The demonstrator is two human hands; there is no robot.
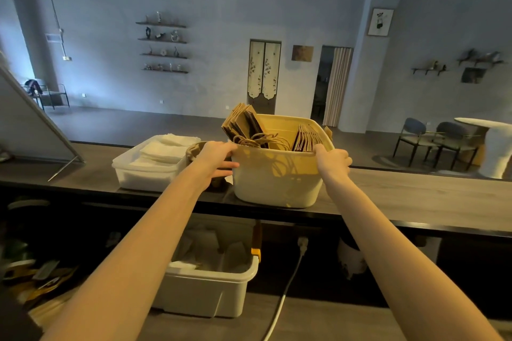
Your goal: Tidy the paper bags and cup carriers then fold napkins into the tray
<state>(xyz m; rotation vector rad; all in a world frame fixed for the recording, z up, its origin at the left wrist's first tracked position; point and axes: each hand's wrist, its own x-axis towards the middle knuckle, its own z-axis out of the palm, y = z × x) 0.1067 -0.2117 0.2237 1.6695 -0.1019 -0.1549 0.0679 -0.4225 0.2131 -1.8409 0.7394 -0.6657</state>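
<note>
Two hands are gripping the cream bin [277,177] on the worktop [415,194]: left hand [214,153] fingers curling over its 9 o'clock rim, right hand [333,162] at 3 o'clock. Uneven pulling risks tipping it, spilling the paper bags [243,124] leaning inside; the napkin tray [144,171] is sitting just beside at 9 o'clock.

Overall illumination is dim. Warm yellow light falls on the cream plastic bin [277,174] and both forearms; looped handle shadows show on its near wall. The grey back wall [221,36] reads cool blue, brightest at far left. Wide-angle distortion bows the edges. The lower left corner is dark and blurred.
</note>
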